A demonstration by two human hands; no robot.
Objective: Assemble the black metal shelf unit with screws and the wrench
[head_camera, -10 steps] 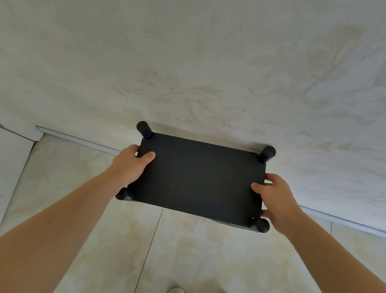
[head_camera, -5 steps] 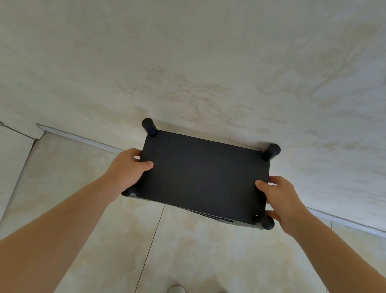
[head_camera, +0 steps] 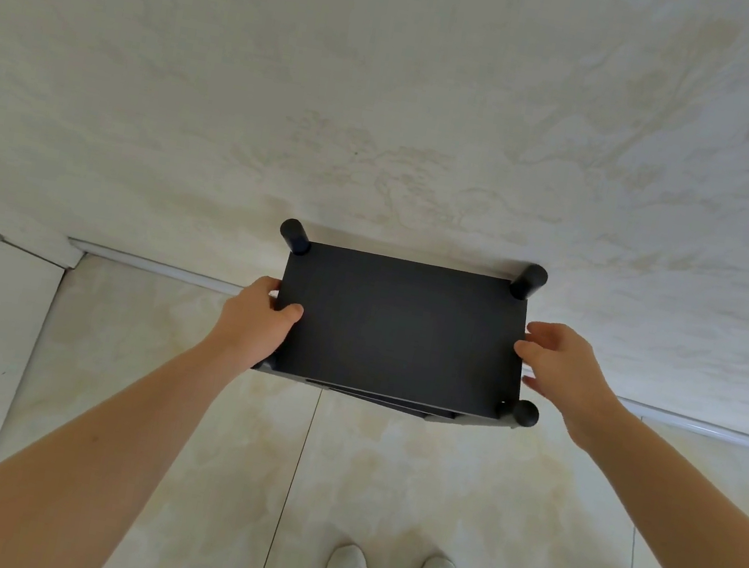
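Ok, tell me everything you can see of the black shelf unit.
Seen from above, the black shelf unit shows a matte rectangular top panel with round corner post ends. Lower shelf edges peek under its near side. It stands by the wall. The left hand grips its left edge; the thumb of the right hand touches its right edge.

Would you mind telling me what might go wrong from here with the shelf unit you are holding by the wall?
Only the left hand grips the shelf unit; the right hand touches its edge with loose fingers, so it might tilt. Its rear posts sit near the wall and may scuff it. A lower shelf looks askew under the top, so a joint may be loose.
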